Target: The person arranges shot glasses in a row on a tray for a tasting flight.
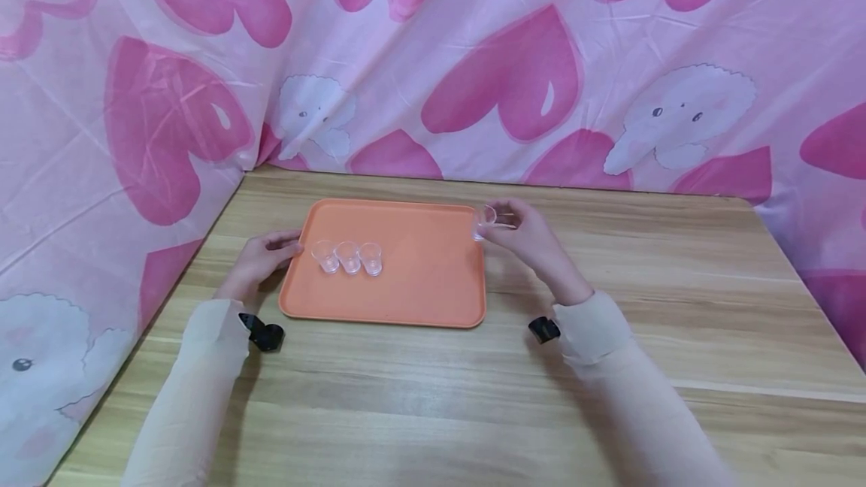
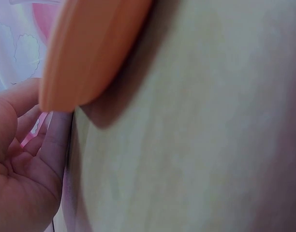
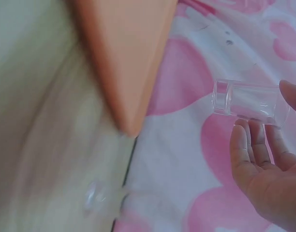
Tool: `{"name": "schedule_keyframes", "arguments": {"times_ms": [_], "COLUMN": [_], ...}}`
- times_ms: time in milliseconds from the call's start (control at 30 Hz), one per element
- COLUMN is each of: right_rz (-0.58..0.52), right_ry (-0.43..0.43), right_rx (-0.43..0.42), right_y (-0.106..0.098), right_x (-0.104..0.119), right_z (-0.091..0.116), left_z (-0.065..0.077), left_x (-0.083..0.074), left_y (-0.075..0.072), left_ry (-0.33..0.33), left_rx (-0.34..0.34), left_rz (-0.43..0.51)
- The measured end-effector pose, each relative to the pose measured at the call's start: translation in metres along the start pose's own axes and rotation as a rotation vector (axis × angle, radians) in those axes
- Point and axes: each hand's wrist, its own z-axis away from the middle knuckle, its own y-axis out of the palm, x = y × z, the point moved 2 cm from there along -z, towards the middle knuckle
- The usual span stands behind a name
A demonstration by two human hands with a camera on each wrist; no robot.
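Note:
My left hand point(image 1: 260, 261) holds the left edge of an orange tray point(image 1: 433, 269). In the left wrist view, the thumb is on the tray's rim point(image 2: 61, 87) and the fingers lie beside and beneath it. On the tray's left part, three clear plastic cups point(image 1: 348, 258) stand upright in a row. Over the tray's right edge, my right hand point(image 1: 531, 239) pinches another clear cup point(image 1: 484, 222) between thumb and fingers. In the right wrist view this cup point(image 3: 249, 101) is off the surface, held near its mouth.
A blurred clear object point(image 3: 102, 198), seemingly one more cup, shows low in the right wrist view. The tray lies on a wooden table point(image 1: 406, 397). Pink heart-patterned cloth point(image 1: 473, 96) hangs along the back and left sides. Black wrist cameras point(image 1: 264, 333) sit at both cuffs.

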Motion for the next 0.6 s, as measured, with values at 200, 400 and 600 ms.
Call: {"name": "schedule_keyframes", "arguments": {"times_ms": [200, 400, 600], "right_rz": [-0.057, -0.112, -0.136], "right_ry": [-0.036, -0.051, -0.042], "right_rx": [0.017, 0.056, 0.090], "right_y": [0.018, 0.041, 0.067], "right_x": [0.021, 0.033, 0.036], "right_z": [-0.006, -0.013, -0.017], "left_z": [-0.001, -0.002, -0.002], "left_x": [0.001, 0.002, 0.001], "left_y": [0.000, 0.000, 0.000], "left_ry": [0.014, 0.010, -0.010], "left_rx": [0.003, -0.001, 0.003], "left_rz": [-0.013, -0.014, -0.011]}}
